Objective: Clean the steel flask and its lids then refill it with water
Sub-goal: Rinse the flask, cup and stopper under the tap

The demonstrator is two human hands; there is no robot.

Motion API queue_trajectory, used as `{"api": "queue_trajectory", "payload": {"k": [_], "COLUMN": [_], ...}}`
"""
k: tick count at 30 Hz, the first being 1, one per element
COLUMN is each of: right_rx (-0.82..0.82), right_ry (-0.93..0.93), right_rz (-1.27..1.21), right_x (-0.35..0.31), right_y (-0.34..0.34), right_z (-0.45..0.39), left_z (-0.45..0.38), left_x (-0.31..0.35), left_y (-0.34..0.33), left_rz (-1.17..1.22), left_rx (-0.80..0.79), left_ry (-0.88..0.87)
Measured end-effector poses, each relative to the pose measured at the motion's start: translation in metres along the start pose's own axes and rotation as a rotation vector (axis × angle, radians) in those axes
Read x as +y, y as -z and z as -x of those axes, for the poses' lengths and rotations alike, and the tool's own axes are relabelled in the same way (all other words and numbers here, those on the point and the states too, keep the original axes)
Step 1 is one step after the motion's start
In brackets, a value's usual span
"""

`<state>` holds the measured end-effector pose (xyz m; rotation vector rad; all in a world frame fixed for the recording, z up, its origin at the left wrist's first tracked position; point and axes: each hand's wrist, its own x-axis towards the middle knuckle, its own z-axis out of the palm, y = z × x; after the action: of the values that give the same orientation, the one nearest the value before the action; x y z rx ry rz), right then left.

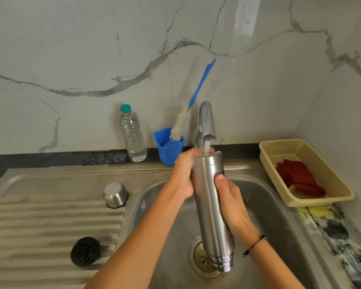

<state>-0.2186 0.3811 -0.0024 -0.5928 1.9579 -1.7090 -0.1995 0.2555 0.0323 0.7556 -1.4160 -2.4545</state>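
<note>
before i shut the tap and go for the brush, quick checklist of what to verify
1. Flask gripped by left hand and right hand: ok.
2. Tap stream hitting the flask's top: ok.
3. Water level inside: cannot tell.
4. Bottle brush standing in blue cup: ok.
5. Steel cap and black lid on the drainboard: ok.

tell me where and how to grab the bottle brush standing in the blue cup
Grip the blue handle of the bottle brush, coming from above. It leans up and right against the wall, free, while the white bristle head sits down in the blue cup.
</note>
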Motion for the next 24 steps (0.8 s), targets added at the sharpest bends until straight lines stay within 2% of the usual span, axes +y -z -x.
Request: {"api": "queue_trajectory", "payload": {"k": [5,8,13,16,19,24], "right_rx": [-0.203,-0.266,-0.222,-0.287,-0.323,-0.166], "right_ry": [-0.18,-0.214,-0.069,0.04,0.08,0.143], "right_rz": [-0.245,-0.271,-0.042,0.168,0.253,0.506], "right_x": [-0.01,-0.008,-0.001,0.004,0.004,0.001], "right_y": [0.006,0.009,0.01,0.02,0.025,0.021], "right_z": [-0.005,-0.009,-0.009,-0.011,-0.011,-0.009], "left_z": [-0.006,-0.01,-0.01,-0.008,-0.002,0.002], "left_x": [0.004,0.008,0.019,0.026,0.026,0.022], "left_y": [0.015,0.021,0.021,0.019,0.014,0.0], "left_rz": [0.093,0.057,-0.132,-0.391,-0.463,-0.739], "left_rx": [-0.284,-0.336,-0.273,-0.256,-0.161,0.05], "left_ry": [-0.026,-0.009,0.074,0.074,0.076,-0.042]}}
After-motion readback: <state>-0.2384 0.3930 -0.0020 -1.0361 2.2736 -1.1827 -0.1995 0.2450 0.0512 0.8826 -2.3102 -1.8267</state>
